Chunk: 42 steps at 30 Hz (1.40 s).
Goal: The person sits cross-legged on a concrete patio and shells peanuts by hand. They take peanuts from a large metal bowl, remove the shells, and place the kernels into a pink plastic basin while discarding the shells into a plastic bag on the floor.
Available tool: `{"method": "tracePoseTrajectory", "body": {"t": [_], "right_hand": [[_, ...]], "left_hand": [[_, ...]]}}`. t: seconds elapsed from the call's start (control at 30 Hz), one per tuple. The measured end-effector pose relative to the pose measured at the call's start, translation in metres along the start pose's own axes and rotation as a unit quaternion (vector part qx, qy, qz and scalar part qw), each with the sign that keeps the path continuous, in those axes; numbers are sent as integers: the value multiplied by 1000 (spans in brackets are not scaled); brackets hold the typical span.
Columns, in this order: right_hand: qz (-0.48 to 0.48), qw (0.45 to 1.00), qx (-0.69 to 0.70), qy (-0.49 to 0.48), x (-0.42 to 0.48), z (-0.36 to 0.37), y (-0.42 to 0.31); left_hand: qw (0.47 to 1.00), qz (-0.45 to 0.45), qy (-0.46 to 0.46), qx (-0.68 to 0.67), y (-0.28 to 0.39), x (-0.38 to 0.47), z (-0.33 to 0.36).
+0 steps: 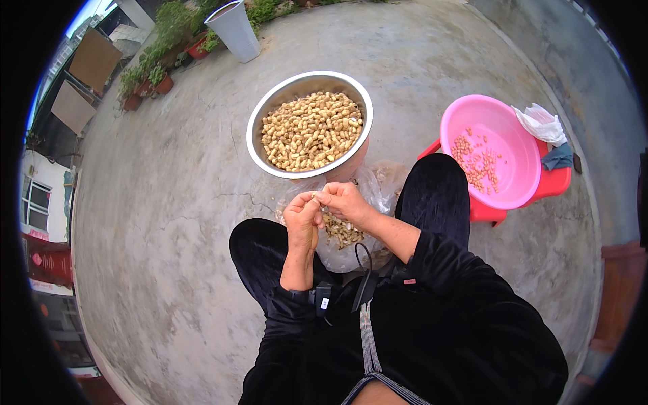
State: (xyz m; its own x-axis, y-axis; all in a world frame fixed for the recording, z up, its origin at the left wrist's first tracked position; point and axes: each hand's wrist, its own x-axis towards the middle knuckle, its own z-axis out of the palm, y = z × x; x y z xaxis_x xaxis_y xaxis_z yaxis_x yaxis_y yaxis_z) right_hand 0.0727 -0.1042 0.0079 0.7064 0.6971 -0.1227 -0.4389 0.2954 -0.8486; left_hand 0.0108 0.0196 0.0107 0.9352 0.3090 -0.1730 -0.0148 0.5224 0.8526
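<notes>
My left hand [302,215] and my right hand [349,202] meet above a clear plastic bag [331,259]. Between their fingertips is a small peanut [314,195], mostly covered by the fingers. Broken peanut shells [341,234] lie inside the bag between my knees. Just beyond my hands stands a wide metal basin [259,158] heaped with unshelled peanuts [314,131]. To the right, a pink plastic basin [516,167] holds loose reddish peanut kernels [476,164].
The pink basin rests on a red plastic stool [557,177], with a white plastic bag [542,124] and a blue cloth [558,157] beside it. A tall white planter [235,33] and potted plants [162,81] stand at the back left on the concrete floor [167,202]. A wall [572,55] runs along the right.
</notes>
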Motion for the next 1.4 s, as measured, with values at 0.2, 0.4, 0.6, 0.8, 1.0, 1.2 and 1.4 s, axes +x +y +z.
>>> {"method": "tracePoseTrajectory", "body": {"t": [0.2, 0.4, 0.6, 0.8, 1.0, 1.2, 1.4], "right_hand": [[-24, 997, -70, 28, -2, 2, 16], [-133, 962, -196, 133, -4, 10, 24], [-150, 952, -209, 166, -13, 18, 17], [-127, 974, -65, 175, -9, 19, 20], [-33, 984, -34, 170, 0, -8, 16], [-31, 851, -517, 88, -2, -20, 5], [-75, 981, -181, -16, 2, -6, -2]], "left_hand": [[986, 74, 49, 142, -9, -7, 7], [984, 106, 71, 126, -18, -10, 15], [981, 140, 64, 120, -23, -15, 20], [965, 199, 67, 156, -29, -17, 25], [973, 186, 69, 120, -25, -17, 22], [991, 118, 67, -7, -5, -4, 1], [997, 56, 35, -49, -7, -3, 1]]}}
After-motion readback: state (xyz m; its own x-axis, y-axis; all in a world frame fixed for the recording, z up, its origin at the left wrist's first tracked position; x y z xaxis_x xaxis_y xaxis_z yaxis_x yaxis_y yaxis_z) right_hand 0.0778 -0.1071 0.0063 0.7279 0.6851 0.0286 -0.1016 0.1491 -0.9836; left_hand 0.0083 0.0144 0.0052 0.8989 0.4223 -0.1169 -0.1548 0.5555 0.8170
